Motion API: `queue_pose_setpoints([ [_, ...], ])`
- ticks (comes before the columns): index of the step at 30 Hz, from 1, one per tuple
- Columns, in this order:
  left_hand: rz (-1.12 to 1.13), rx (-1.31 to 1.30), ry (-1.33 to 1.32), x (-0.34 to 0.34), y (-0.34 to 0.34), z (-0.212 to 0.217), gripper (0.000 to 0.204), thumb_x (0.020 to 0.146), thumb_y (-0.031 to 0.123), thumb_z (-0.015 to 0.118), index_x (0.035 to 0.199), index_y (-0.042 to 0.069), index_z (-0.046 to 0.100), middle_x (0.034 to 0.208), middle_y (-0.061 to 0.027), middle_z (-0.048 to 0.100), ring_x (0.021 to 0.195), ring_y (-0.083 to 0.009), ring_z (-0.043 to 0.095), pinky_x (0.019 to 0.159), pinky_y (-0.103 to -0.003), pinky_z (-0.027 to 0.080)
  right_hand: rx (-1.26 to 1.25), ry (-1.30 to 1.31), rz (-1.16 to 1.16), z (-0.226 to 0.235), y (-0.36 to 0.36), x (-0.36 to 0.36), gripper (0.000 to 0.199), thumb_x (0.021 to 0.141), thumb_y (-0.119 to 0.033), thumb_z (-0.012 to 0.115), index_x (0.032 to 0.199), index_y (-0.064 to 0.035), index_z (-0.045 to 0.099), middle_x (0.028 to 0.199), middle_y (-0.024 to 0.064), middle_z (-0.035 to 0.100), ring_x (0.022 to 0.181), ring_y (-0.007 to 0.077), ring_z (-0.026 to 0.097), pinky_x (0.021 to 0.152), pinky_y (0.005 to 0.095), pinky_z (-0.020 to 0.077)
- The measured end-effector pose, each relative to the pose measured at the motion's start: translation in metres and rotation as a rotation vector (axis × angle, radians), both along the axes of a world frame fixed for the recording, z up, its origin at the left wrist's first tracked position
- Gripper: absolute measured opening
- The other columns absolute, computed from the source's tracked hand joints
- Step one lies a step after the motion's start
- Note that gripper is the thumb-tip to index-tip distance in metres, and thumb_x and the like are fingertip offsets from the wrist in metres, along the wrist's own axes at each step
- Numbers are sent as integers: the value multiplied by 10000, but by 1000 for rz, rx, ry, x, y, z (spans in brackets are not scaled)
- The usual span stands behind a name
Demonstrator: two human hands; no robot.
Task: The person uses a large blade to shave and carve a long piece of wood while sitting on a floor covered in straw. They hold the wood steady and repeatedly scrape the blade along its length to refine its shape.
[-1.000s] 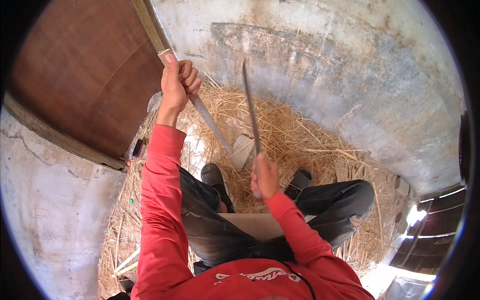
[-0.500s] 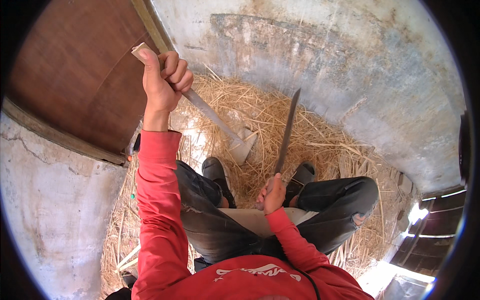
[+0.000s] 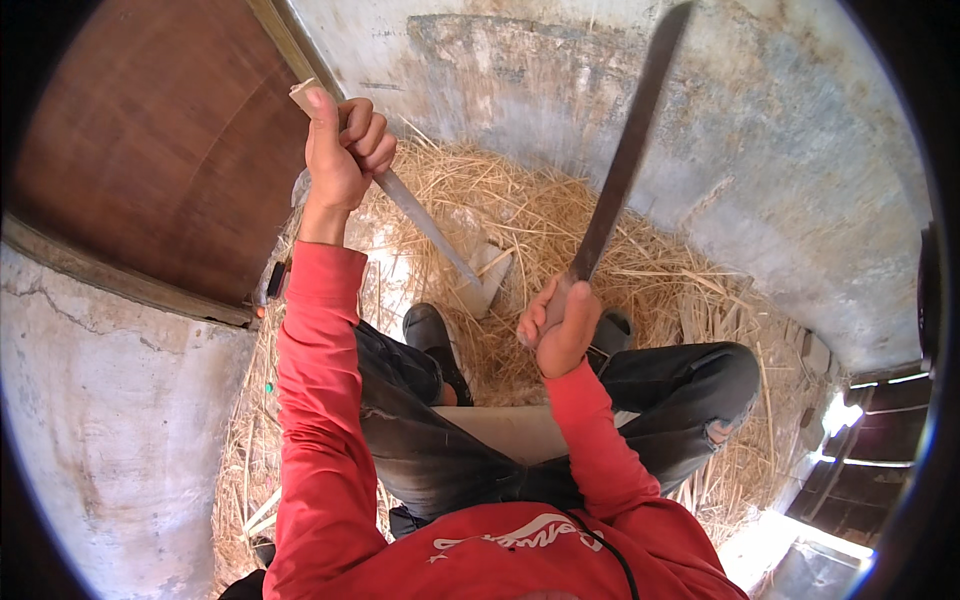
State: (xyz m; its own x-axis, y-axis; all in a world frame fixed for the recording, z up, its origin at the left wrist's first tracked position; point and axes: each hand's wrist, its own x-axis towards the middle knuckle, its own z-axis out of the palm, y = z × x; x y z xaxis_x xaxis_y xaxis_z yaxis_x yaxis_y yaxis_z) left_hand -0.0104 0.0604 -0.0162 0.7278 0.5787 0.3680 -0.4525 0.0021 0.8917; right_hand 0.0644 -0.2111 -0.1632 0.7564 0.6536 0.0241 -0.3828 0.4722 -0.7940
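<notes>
My left hand [image 3: 345,160] is closed round the upper end of a long flat wooden stick [image 3: 428,228], its thumb lying along the top. The stick slants down to the right, its lower end at a pale flat block [image 3: 492,275] in the straw; whether it touches the block I cannot tell. A machete [image 3: 632,145] with a long dark blade is gripped in my right hand [image 3: 562,325]. Its blade points up and away, tilted right, apart from the stick. My right fingers wrap the handle in front of my knees.
Loose straw [image 3: 530,215] covers the ground round my shoes [image 3: 430,335]. A curved, stained wall [image 3: 780,150] rises ahead and right. At left stands a brown panel [image 3: 150,160] in a wooden frame. Between my legs is a pale seat-like surface [image 3: 505,432].
My right hand has risen and moved slightly forward, lifting the machete higher. My left hand and the top of the stick have shifted a little to the right.
</notes>
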Motion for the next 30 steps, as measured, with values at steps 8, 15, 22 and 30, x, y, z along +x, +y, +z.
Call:
queue_pose_setpoints([
  [8, 59, -9, -12, 3, -9, -5, 698, 932, 768, 372, 606, 174, 204, 545, 60, 168, 470, -79, 146, 439, -273, 146, -1117, 419, 281, -218, -27, -49, 571, 947, -624, 520, 803, -72, 512, 561, 27, 435, 435, 154, 423, 415, 323, 354],
  [15, 168, -27, -65, -14, 6, -6, 690, 952, 737, 382, 607, 164, 211, 537, 56, 176, 468, -77, 155, 432, -269, 147, -556, 36, 169, -81, 22, 15, 571, 964, -594, 511, 739, -69, 502, 545, 27, 441, 421, 159, 435, 415, 333, 372],
  [22, 317, -12, -77, -17, 9, -6, 689, 955, 733, 380, 611, 160, 214, 535, 56, 183, 462, -79, 157, 422, -277, 147, -663, 89, 251, -235, -24, -33, 654, 948, -651, 484, 739, -34, 545, 567, 61, 478, 417, 177, 435, 413, 341, 359],
  [30, 352, -29, -87, -22, 6, -8, 684, 960, 722, 390, 610, 160, 218, 536, 51, 184, 452, -81, 155, 415, -279, 138, -818, -132, 184, -168, 18, 7, 608, 960, -599, 513, 714, -43, 532, 558, 46, 478, 436, 173, 452, 432, 346, 377],
])
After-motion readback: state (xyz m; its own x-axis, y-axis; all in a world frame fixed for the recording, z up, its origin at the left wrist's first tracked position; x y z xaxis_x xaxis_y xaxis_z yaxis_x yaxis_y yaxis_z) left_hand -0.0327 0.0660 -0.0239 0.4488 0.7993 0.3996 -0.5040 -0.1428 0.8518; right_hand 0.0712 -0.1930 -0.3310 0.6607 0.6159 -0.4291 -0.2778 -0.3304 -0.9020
